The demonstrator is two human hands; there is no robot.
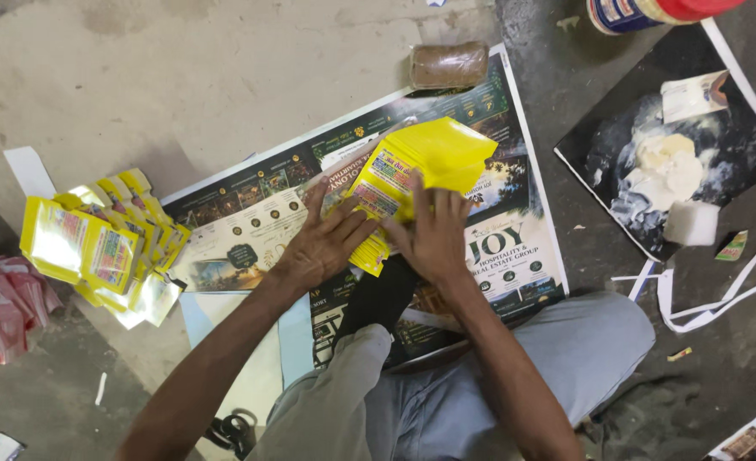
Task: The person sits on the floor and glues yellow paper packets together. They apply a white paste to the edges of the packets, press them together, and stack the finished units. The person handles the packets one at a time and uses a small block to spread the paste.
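My left hand [322, 243] and my right hand [433, 235] both rest on a stack of yellow pouches [420, 171] that lies on a printed newspaper sheet [250, 222] spread on the floor. The fingers of each hand press on the lower end of the stack, thumbs close together. My knee in grey trousers [446, 384] and a dark sock sit just below the hands. A loose heap of the same yellow pouches [96, 243] lies to the left of the sheet.
A brown wrapped block [449, 64] lies at the sheet's top edge. At right, a dark sheet [617, 137] carries a lump of white paste [668, 166]. A jar with a red lid [659, 10] stands top right. Red packets [2, 307] lie far left; paper strips [702, 299] lie right.
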